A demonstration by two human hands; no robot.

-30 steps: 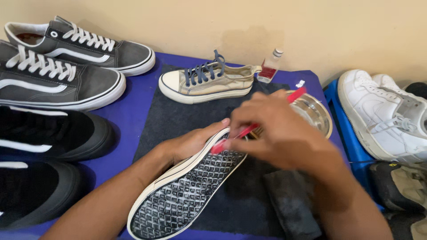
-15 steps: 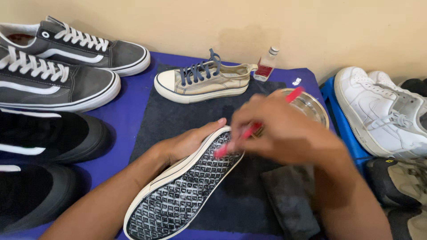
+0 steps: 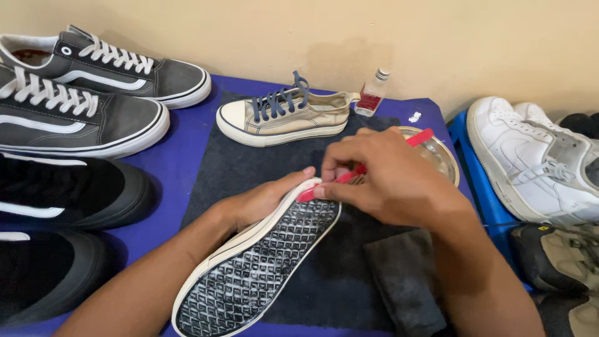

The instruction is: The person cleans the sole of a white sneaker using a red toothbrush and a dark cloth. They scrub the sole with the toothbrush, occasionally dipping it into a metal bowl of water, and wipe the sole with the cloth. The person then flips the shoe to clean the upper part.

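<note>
Red plastic toothbrush (image 3: 368, 167) is pinched in the right hand (image 3: 387, 181), its head at the toe of the upturned cream canvas sneaker (image 3: 262, 262). Left hand (image 3: 265, 203) cups that sneaker's side, fingers wrapped on it, over the dark grey mat (image 3: 249, 162); its matching sneaker (image 3: 287, 115) stands beyond.

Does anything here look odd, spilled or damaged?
Nothing spilled or broken. One shoe lies sole-up, steadied by the left hand, while the right hand holds a red brush at its toe.

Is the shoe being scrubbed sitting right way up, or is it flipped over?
Flipped on its side: the shoe shows its patterned sole to the camera, steadied by the left hand, while the right hand holds a red brush.
</note>
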